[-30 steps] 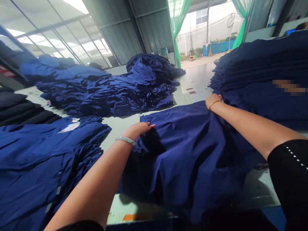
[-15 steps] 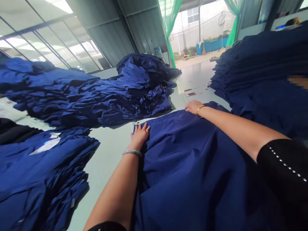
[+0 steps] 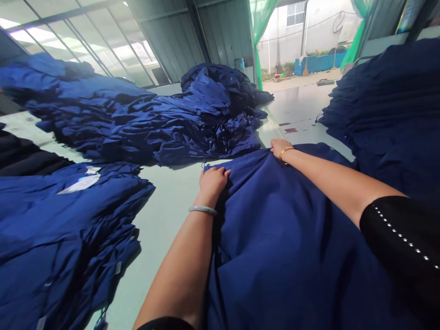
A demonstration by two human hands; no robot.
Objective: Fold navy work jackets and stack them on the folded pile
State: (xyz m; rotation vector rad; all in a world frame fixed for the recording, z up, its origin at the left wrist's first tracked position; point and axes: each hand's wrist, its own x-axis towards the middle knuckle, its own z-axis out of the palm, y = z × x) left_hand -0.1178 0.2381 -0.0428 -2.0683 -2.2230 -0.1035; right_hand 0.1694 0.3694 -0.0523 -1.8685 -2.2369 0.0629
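Observation:
A dark blue garment (image 3: 275, 229) lies spread out in front of me, its lower part running out at the bottom of the view. My left hand (image 3: 213, 181), with a pale bangle at the wrist, is at its far left corner, fingers curled down on the cloth. A thin cord loop sticks out beside that corner. Farther right, my right hand (image 3: 280, 147), wearing a gold bangle, pinches the garment's far edge. Folds run across the cloth between the two hands. My right fingertips are partly hidden.
A long heap of blue garments (image 3: 137, 119) lies across the table (image 3: 165, 192). Another stack of blue garments (image 3: 62, 215), with a white paper (image 3: 80, 183) on top, stands at left. Black cloth (image 3: 27, 153) lies behind it. A tall dark blue stack (image 3: 388, 101) rises at right.
The left hand's spread fingers have curled in on the corner. The right hand has tightened on the far edge, drawing new folds in the cloth. The camera view has shifted slightly.

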